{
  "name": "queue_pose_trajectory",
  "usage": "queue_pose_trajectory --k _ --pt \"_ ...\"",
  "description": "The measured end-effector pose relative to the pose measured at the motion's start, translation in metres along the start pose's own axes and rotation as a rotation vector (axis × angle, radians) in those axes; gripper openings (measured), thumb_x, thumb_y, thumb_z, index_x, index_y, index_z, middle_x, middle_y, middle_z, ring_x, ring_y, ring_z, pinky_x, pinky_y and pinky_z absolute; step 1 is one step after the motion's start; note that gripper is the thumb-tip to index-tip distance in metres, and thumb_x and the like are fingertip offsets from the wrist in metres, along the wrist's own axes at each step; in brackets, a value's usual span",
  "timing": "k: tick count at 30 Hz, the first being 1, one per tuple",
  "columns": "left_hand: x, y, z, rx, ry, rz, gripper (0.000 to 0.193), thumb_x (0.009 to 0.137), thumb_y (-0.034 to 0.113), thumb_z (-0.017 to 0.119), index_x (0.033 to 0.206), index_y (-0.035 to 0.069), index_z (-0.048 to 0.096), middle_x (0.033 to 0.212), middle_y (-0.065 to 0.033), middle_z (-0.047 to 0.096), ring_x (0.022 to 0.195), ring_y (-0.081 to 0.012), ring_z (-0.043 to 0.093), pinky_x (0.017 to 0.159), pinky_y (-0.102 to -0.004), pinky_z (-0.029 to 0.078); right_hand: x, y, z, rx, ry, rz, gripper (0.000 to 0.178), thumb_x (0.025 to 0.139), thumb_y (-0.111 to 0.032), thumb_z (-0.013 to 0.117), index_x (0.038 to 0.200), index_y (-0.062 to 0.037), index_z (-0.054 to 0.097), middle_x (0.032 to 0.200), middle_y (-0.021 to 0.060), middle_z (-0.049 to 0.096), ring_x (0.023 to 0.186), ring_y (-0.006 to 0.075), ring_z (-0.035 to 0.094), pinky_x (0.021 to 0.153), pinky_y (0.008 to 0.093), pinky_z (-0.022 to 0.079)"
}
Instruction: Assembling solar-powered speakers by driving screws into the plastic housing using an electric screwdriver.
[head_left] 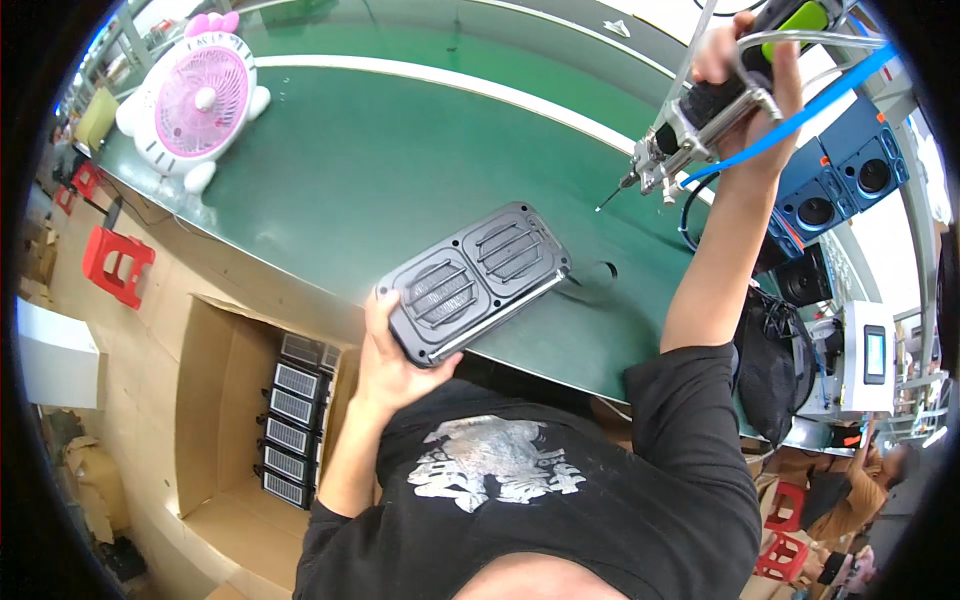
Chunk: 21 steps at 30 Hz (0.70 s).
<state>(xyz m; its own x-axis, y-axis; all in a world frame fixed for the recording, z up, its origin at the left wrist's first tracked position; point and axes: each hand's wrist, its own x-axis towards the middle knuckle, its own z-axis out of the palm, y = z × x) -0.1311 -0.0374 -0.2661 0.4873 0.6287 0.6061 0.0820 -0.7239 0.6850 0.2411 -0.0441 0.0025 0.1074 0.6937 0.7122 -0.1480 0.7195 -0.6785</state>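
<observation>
My left hand grips the near left end of a black rectangular speaker with two barred round grilles and screw holes along its rim. A thin dark strap sticks out from its right end. At the upper right, my right hand is wrapped round the body of a powered screwdriver with a metal frame and a blue air hose. The driver's thin bit points down and left above the bench, apart from the speaker.
A green workbench spans the front. A pink and white fan stands at far left, blue speakers at right beside a black mesh bag. Below left, an open cardboard box holds several panelled units. A red stool stands on the floor.
</observation>
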Motion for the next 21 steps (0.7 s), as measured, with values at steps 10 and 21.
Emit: queue_pose_trajectory --k 10,21 --pt "0.026 0.003 -0.013 -0.070 -0.142 0.048 0.107 0.058 0.028 0.096 0.143 0.010 0.034 0.144 -0.0295 0.041 0.137 -0.0490 0.042 0.110 -0.0540 0.039 0.009 -0.026 0.079 -0.121 0.077 -0.113 0.054 0.101 -0.056 0.051 0.110 -0.0022 0.054 0.067 0.0029 0.052 0.050 0.0150 0.053 0.049 0.0293 0.048" --pt "0.034 -0.003 -0.007 -0.133 -0.059 0.133 0.112 0.054 0.032 0.098 0.145 0.019 0.035 0.146 -0.0311 0.043 0.131 -0.0473 0.052 0.103 -0.0499 0.050 0.000 0.001 0.073 -0.179 0.157 -0.024 0.057 0.099 -0.061 0.050 0.102 -0.0048 0.053 0.062 0.0011 0.049 0.046 0.0144 0.051 0.047 0.0281 0.046"
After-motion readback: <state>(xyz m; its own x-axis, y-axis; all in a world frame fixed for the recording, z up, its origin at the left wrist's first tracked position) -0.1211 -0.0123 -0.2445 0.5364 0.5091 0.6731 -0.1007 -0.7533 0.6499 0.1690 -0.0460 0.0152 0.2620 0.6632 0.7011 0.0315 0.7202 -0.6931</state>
